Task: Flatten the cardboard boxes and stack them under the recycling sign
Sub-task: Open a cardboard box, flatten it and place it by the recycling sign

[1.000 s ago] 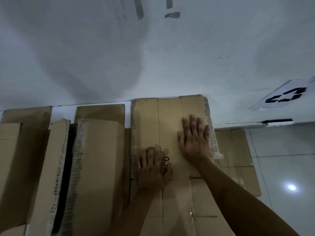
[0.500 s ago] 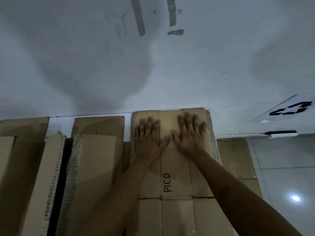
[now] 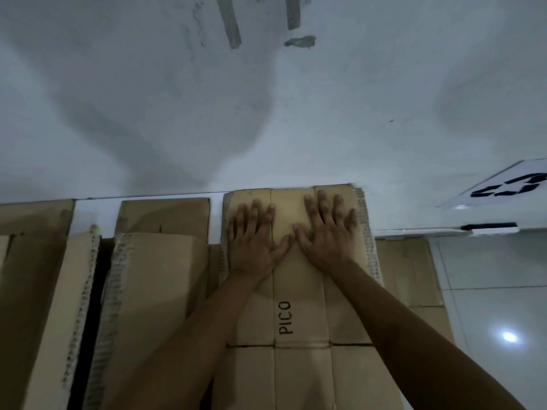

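Both hands lay flat with fingers spread, the left hand (image 3: 254, 241) and right hand (image 3: 328, 235) pressing the far end of the flattened brown cardboard box printed "PICO" (image 3: 296, 291), its end against the white wall (image 3: 266, 113). The white recycling sign (image 3: 509, 187) hung well off to the right. Left here, the panel would probably sit beside the sign rather than under it, and its creases could spring up once pressure eased.

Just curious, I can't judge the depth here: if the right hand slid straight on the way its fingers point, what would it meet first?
Probably the wall. The right hand lies flat on the PICO cardboard, fingers pointing at the cardboard's far edge, which seems to touch the wall.
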